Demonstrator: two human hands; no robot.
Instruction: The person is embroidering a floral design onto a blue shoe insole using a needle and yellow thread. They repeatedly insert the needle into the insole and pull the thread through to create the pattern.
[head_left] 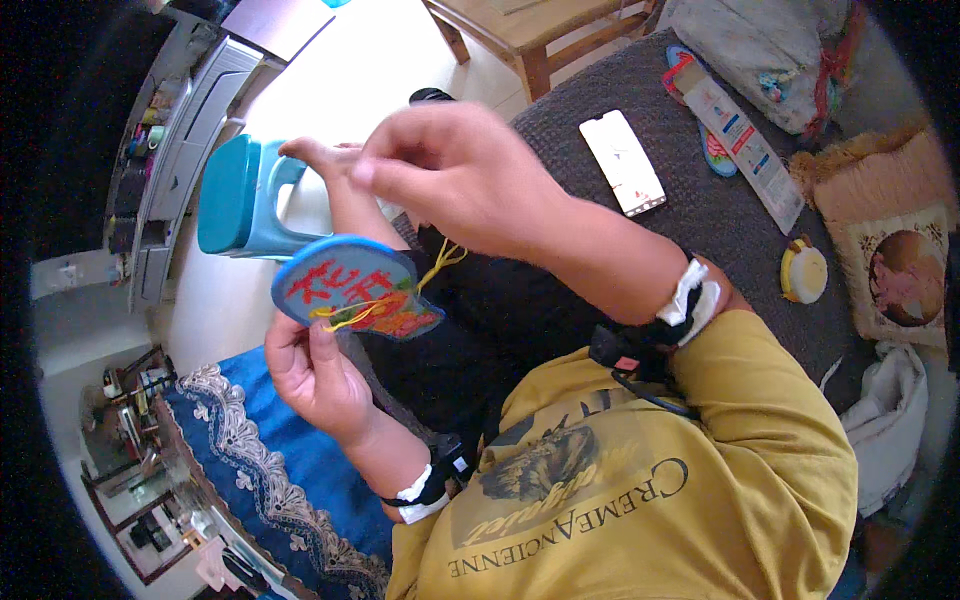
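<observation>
Your hands are apart: left hand pinches the embroidered patch at its lower edge, thumb on its face; right hand is raised just above it, thumb against fingers, can't tell on what. Patch is held in the air, tilted: grey-blue, rounded, bright blue rim, red stitched letters, orange-green motif lower right, yellow thread trailing off it. Outward: teal jug left, white phone-like slab near dark couch's far edge.

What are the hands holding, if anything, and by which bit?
The left hand holds the blue-rimmed embroidered piece by its lower edge, thumb on the stitched side. The right hand looks pinched, but whether it holds anything can't be told.
</observation>
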